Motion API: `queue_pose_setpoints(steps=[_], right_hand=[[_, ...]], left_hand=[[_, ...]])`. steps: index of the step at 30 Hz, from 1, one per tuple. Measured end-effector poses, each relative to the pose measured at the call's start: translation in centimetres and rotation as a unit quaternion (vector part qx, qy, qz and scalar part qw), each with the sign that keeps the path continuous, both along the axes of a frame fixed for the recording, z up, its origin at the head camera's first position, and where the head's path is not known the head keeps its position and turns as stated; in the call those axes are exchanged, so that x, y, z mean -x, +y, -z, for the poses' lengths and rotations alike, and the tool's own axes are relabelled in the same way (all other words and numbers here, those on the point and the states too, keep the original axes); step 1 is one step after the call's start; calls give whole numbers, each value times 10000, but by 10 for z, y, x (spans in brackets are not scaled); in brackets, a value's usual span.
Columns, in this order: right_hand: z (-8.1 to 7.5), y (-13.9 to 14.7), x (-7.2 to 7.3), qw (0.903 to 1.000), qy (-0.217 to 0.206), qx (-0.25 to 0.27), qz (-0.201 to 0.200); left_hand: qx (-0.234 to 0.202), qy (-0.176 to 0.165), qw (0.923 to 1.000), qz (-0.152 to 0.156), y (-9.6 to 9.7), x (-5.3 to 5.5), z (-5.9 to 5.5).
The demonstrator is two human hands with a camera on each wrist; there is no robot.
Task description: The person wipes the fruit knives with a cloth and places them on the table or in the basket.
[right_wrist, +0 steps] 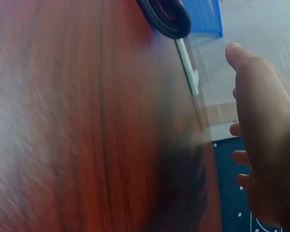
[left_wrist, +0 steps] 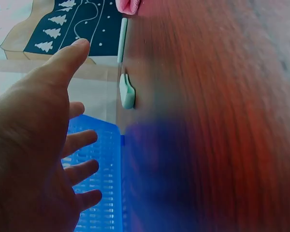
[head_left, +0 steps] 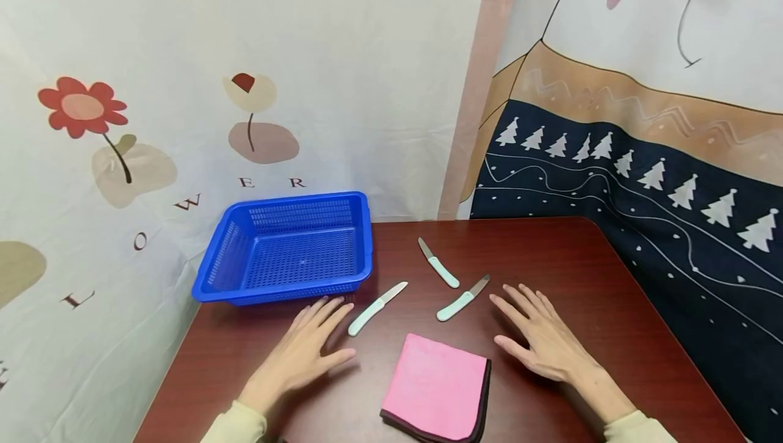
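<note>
Pale fabric point(head_left: 379, 90) printed with flowers and letters backs a reddish-brown tabletop point(head_left: 550, 253). Three small knives, each with a pale mint-green handle and a short grey blade, lie flat near the centre of the frame, apart from one another. The left knife point(head_left: 378, 306) has its long axis on a diagonal, blade tip toward the upper right and handle toward the lower left. The right knife point(head_left: 460, 302) lies roughly parallel to it, its tip likewise toward the upper right. The upper knife point(head_left: 434, 263) runs the other way, tip toward the upper left and handle toward the lower right.

At lower centre is a folded pink cloth point(head_left: 440, 385) with a dark border; at centre left stands a blue perforated basket point(head_left: 281, 291), its longer side running across the frame. The left hand point(head_left: 308, 344), fingers extended and spread, holds nothing; it is just beside the left knife and in front of the basket. The right hand point(head_left: 541, 341), likewise spread and without a grip, lies to the right of the right knife.

Tabletop grain and soft reflections show in both wrist views. Navy fabric point(head_left: 612, 171) with white trees hangs at right.
</note>
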State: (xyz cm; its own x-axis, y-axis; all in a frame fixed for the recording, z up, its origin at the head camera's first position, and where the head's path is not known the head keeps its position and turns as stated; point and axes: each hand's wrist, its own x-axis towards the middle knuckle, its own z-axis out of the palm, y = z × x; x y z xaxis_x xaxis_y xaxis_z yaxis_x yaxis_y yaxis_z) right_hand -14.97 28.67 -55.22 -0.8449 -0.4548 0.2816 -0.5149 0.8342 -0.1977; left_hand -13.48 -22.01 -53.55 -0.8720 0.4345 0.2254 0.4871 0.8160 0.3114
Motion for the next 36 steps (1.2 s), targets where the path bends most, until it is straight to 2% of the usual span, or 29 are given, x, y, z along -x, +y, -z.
queue_pose_setpoints(steps=[14, 21, 28, 36], right_hand=[[-3, -17, -13, 9998, -100, 111, -105], [-5, -27, -17, 9992, 100, 288, -240], [-12, -43, -16, 9990, -140, 340, -267], [-13, -59, -13, 9977, 47, 330, -598]], left_hand=[[-177, -157, 9995, 227, 25, 17, 2], [-224, -232, 9995, 66, 39, 20, 5], [-183, -489, 9984, -200, 53, 26, 5], [-62, -447, 9983, -372, 68, 33, 8]])
